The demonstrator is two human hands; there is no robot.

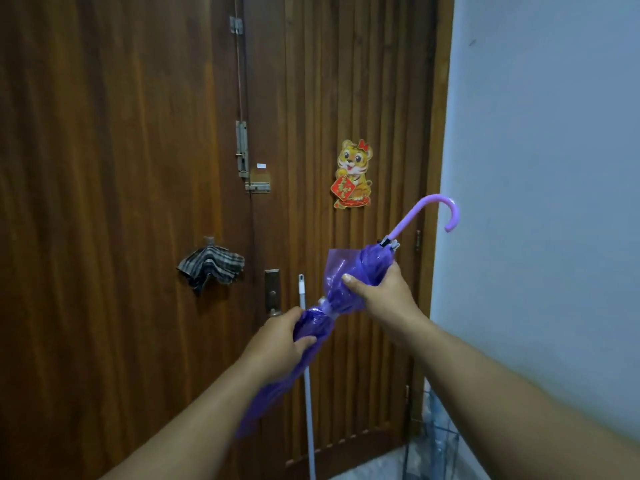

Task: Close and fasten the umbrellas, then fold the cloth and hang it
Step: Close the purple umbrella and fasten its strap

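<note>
Head view, looking forward and down at two bare forearms reaching toward a dark wooden door (138,202). Purple umbrella (349,292) closed, canopy bunched and wrinkled, held slanted in front of the door: hooked lilac handle (434,209) up and to the right near the pale wall (554,168), tip end down and to the left behind the left forearm. Left hand (280,344) wrapped around the lower part of the canopy, fingers curled over the plastic. Right hand (379,292) clamped around the upper part of the canopy just below the handle's base, thumb lying across the folds. Narrow cinched stretch of canopy between the two hands; whether a strap is fastened there, impossible to tell. Checked grey cloth (211,266) hanging bunched from a hook on the door, well to the left of the umbrella and apart from both hands. Tiger sticker (355,173) on the ribbed door panel above the right hand. Metal bolt latches (242,150) along the door's central seam. White pole (306,375) leaning upright against the door, just behind the umbrella's lower half. Wire rack (436,434) at the lower right, contents blurred.
</note>
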